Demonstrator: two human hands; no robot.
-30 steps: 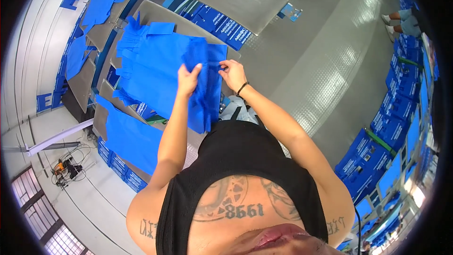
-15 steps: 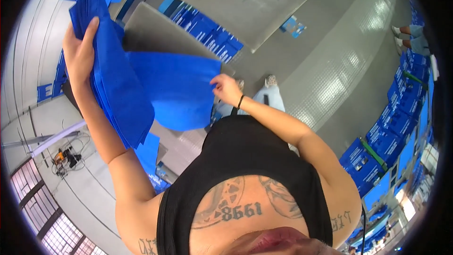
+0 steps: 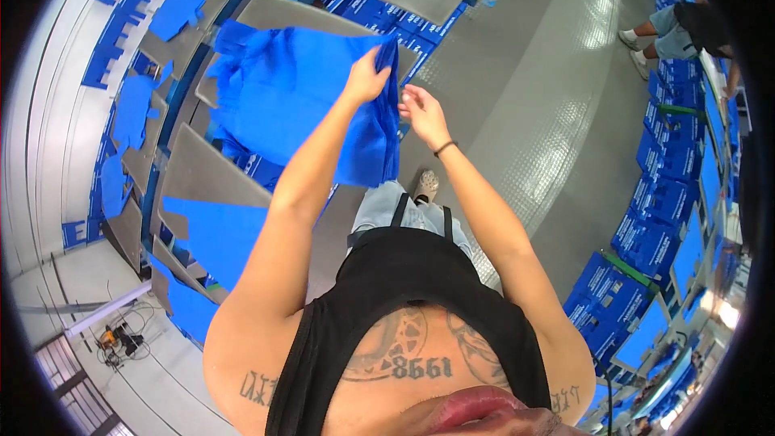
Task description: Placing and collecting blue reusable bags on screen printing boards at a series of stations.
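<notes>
A stack of bright blue fabric sheets (image 3: 299, 73) spreads out in front of me, wrinkled at its far left side. My left hand (image 3: 367, 79) grips the stack near its right edge, where several layers show, with the thumb on top. Just to the right of those edges is my right hand (image 3: 425, 119), its fingers loosely bent and apart, with nothing visible in them. Whether its fingertips touch the fabric is hard to tell.
Grey boards (image 3: 214, 163) on a blue frame run along my left, some carrying blue sheets (image 3: 218, 234). Stacked blue boxes (image 3: 605, 291) line the right side. A person in shorts (image 3: 674, 36) stands at the upper right, beyond the grey floor (image 3: 517, 145).
My left hand has swung from the far left toward the middle, bringing the fabric stack with it. My right hand has risen and moved slightly right, away from the hanging sheet it was at.
</notes>
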